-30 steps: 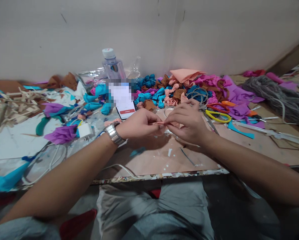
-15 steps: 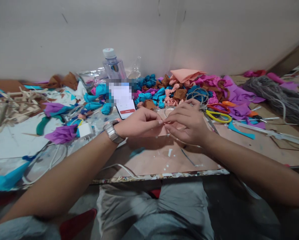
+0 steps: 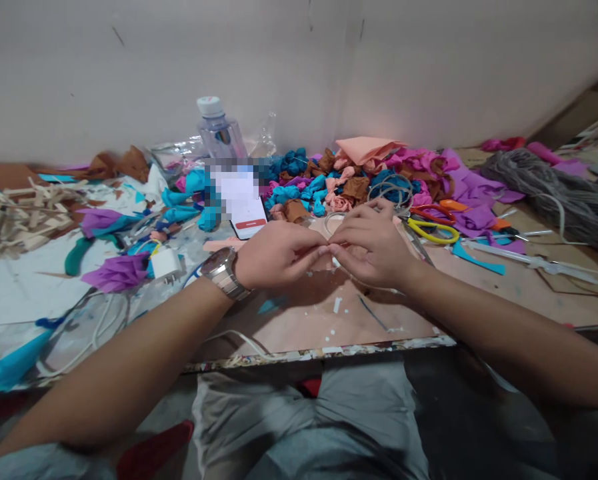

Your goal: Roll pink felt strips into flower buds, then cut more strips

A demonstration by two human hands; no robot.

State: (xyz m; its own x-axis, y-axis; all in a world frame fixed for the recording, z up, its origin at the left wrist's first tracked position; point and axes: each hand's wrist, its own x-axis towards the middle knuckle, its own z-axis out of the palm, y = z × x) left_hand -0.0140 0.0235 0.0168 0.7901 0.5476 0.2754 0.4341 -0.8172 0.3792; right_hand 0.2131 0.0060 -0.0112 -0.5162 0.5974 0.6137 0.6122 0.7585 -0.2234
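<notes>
Left hand and right hand, fingertips pinched together around a mostly hidden piece of thin peach crepe paper, above the bench between its front edge and a back-edge heap of knotted multicoloured crepe paper.

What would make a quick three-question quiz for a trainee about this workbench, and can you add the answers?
1. True or false: a watch is worn on the same arm as the left hand.
2. What stands just behind the phone? a) white charger; b) bottle; c) grey cord bundle.
3. Fill in: beside the right hand, the looped handle nearest the camera is ____.

Key: 1. True. 2. b. 3. Yellow.
</notes>
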